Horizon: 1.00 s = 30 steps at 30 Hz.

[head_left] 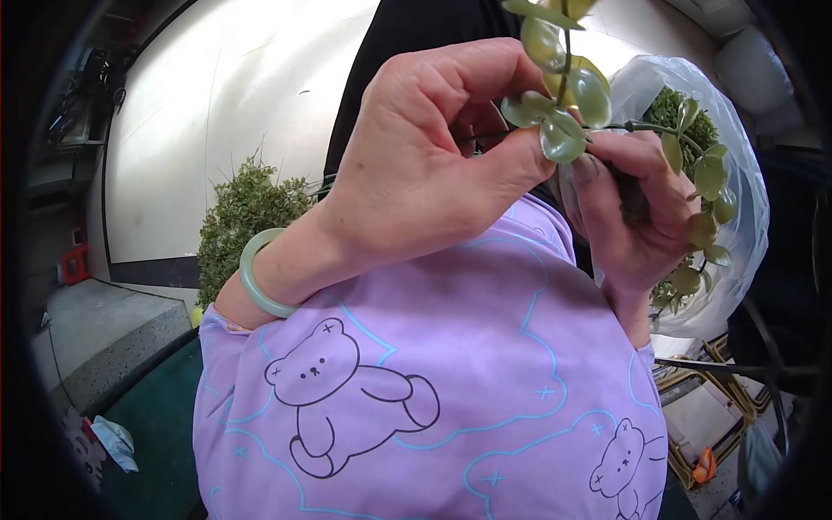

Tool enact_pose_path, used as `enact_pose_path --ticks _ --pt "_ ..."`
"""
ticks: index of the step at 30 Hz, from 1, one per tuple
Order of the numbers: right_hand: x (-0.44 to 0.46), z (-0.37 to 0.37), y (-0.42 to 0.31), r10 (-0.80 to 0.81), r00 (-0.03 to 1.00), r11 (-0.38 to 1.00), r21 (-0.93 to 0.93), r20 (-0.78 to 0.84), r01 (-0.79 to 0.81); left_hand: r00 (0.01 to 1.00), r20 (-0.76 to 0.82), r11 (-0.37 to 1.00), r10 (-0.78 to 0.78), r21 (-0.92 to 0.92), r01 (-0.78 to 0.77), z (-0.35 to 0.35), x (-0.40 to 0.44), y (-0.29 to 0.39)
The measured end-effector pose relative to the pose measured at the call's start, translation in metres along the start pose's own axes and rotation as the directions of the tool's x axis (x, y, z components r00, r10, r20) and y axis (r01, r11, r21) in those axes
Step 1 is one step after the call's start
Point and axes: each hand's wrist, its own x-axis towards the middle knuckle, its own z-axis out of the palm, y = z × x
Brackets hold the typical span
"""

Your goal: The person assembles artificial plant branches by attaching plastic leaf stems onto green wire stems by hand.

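The head view shows a glossy-leaved artificial sprig (563, 95) held at both grips, high in front of the body. The left grip (425, 152) is closed in a pinch, its thumb and forefinger meeting behind the rounded leaves, which hide the exact contact. The right grip (637, 204) is also closed on the sprig, just beside the left one, with its thumb tip close to the forefinger and the other fingers curled. From there a thin leafy stem (709, 178) arches outward and droops over the right side of that hand; whether it is one piece with the sprig, I cannot tell.

A pale green bangle (249, 273) circles the left wrist. Bushy foliage (247, 212) sits behind that wrist, next to a pale flat surface (208, 104). Beyond the right grip, a translucent plastic bag (744, 208) surrounds more small-leaved greenery (676, 108). Below both grips spreads lilac clothing (468, 347) printed with bear outlines.
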Motion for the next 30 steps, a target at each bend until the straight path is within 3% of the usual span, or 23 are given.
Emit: enact_pose_path --ticks 4,8,14,20,27,30 --pt "-0.003 -0.008 -0.003 0.164 0.985 0.976 0.134 0.053 -0.170 0.995 0.006 0.991 -0.097 -0.089 0.097 0.002 -0.003 -0.002" --pt "-0.009 -0.002 0.001 0.216 0.976 0.957 0.198 -0.007 -0.210 0.994 0.022 0.991 -0.109 -0.071 0.111 0.002 -0.003 -0.002" --pt "-0.008 -0.013 0.000 0.287 0.952 0.925 0.227 0.106 -0.304 0.989 0.025 0.989 -0.147 -0.018 0.147 0.003 -0.003 0.001" --pt "-0.004 -0.009 -0.014 0.431 0.900 0.876 0.210 0.063 -0.434 0.991 0.012 0.991 -0.135 -0.001 0.135 0.004 -0.005 0.000" --pt "-0.007 -0.007 -0.006 0.287 0.956 0.945 0.147 0.059 -0.293 0.995 -0.006 0.993 -0.103 0.049 0.103 0.003 -0.006 0.000" --pt "-0.008 -0.003 -0.001 0.131 0.991 0.989 0.067 0.030 -0.133 0.997 -0.027 0.996 -0.076 0.048 0.077 0.004 -0.007 -0.001"
